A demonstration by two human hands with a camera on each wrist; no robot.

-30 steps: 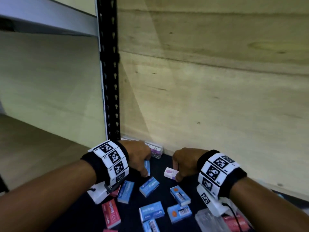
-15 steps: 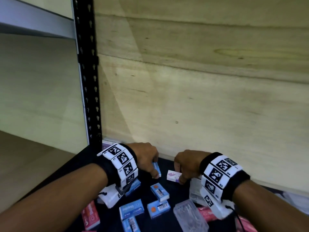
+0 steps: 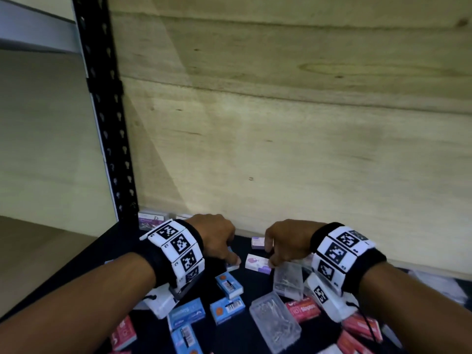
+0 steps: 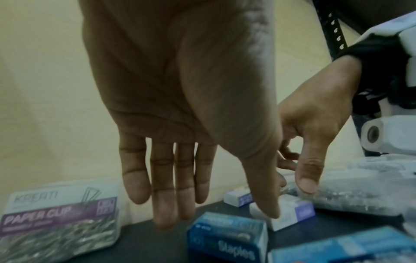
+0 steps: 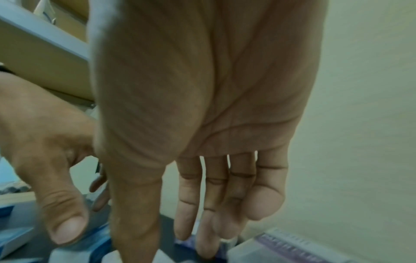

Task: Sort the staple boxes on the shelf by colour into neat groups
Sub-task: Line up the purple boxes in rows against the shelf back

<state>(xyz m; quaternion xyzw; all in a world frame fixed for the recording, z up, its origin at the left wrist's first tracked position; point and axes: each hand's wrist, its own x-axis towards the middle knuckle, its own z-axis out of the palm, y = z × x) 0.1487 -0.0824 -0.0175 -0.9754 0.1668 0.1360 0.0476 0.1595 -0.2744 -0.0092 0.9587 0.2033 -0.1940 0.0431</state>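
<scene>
A pale plywood back panel [image 3: 293, 118] with faint grain lines and small knots fills most of the head view. A black perforated steel upright [image 3: 107, 118] stands to its left, joined by a grey metal shelf beam [image 3: 35, 34]. Below lies a dark shelf surface [image 3: 107, 251]; light is dim and greenish.

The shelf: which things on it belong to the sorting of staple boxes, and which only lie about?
Belong to the job:
small blue cardboard staple boxes
small red cardboard staple boxes
small white-and-purple cardboard boxes

Only lying about:
clear plastic cases of metal clips
purple-labelled clear paper clip box
</scene>
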